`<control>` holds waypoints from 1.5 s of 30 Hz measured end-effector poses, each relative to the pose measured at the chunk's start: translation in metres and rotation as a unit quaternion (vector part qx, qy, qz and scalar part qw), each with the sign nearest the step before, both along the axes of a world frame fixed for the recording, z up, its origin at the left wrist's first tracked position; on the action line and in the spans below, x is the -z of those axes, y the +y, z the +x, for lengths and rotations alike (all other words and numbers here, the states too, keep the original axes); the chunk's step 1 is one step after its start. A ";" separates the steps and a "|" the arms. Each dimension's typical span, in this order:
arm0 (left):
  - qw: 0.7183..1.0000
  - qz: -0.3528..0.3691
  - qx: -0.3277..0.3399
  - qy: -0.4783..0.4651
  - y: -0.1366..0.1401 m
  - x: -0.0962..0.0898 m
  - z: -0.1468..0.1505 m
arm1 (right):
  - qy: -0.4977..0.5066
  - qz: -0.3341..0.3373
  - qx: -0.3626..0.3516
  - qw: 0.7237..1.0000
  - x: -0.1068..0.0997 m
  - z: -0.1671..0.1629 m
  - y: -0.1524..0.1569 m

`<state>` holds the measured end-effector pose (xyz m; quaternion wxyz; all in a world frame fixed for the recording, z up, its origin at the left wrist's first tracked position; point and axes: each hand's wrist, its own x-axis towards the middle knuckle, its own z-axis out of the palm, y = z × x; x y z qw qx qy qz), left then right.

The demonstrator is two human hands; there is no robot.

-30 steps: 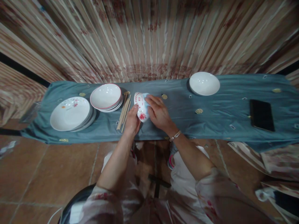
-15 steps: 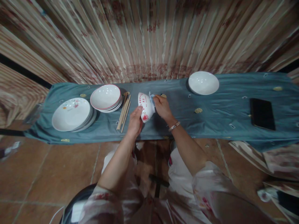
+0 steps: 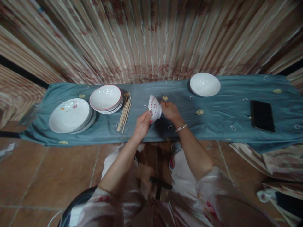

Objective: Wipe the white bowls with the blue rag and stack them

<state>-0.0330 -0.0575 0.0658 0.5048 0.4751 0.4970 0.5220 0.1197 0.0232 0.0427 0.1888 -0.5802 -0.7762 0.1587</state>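
Writing: red characters on the outside of the held bowl (image 3: 155,108), too small to read. Small grey mark on the top plate of the plate stack (image 3: 69,115), also unreadable, next to printed flowers.

Held bowl was over the teal cloth (image 3: 180,126), tipped sideways, mouth left, foot right. Left hand (image 3: 142,124) gripped its near side, thumb on the outer wall. Right hand (image 3: 170,111) was at the foot with fingers curled; couldn't tell if it gripped anything.

Containers: white bowl (image 3: 205,84), upright, glossy white interior; red-rimmed bowl stack (image 3: 105,97), plate stack beside it.

Counts: 1 held bowl, 1 white bowl, at least 3 plates, several chopsticks (image 3: 124,115) (exact number unclear), 1 black flat device (image 3: 262,115).
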 end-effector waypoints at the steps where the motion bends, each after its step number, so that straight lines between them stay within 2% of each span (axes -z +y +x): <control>1: 1.000 0.008 0.006 0.021 -0.001 0.000 0.001 | -0.013 -0.005 0.014 1.000 -0.005 0.001 -0.002; 5: 0.992 0.045 0.040 0.113 -0.007 0.000 0.006 | 0.011 -0.021 0.107 0.994 -0.028 0.006 -0.010; 11: 0.968 0.109 0.127 0.186 -0.015 0.005 0.015 | 0.065 -0.003 0.094 0.993 -0.055 0.020 -0.021; 18: 0.927 0.185 0.165 0.281 -0.014 0.015 0.013 | 0.019 -0.043 0.081 0.996 -0.053 0.030 -0.020; 20: 0.924 0.189 0.163 0.292 -0.012 0.015 0.012 | 0.028 -0.045 0.085 0.995 -0.051 0.032 -0.018; 22: 0.931 0.178 0.143 0.284 -0.010 0.013 0.011 | 0.046 -0.039 0.092 0.994 -0.047 0.035 -0.018; 28: 0.978 0.123 0.036 0.166 -0.003 0.003 0.003 | 0.114 -0.003 0.112 0.987 -0.034 0.033 -0.014; 31: 0.988 0.098 -0.085 0.085 0.001 0.003 -0.004 | 0.156 0.015 0.130 0.979 -0.032 0.032 -0.012; 34: 0.982 0.003 -0.174 -0.066 0.004 0.006 -0.007 | 0.202 0.029 0.140 0.969 -0.035 0.032 -0.010; 35: 0.976 -0.049 -0.172 -0.123 0.005 0.007 -0.007 | 0.215 0.029 0.140 0.966 -0.036 0.032 -0.010; 38: 0.951 -0.166 -0.074 -0.252 0.004 0.004 -0.005 | 0.242 0.019 0.135 0.961 -0.037 0.029 -0.011; 40: 0.939 -0.179 -0.045 -0.291 0.004 0.001 -0.003 | 0.252 0.016 0.124 0.960 -0.035 0.026 -0.012; 45: 0.934 -0.177 -0.069 -0.303 0.006 -0.001 -0.002 | 0.251 0.018 0.103 0.962 -0.033 0.020 -0.015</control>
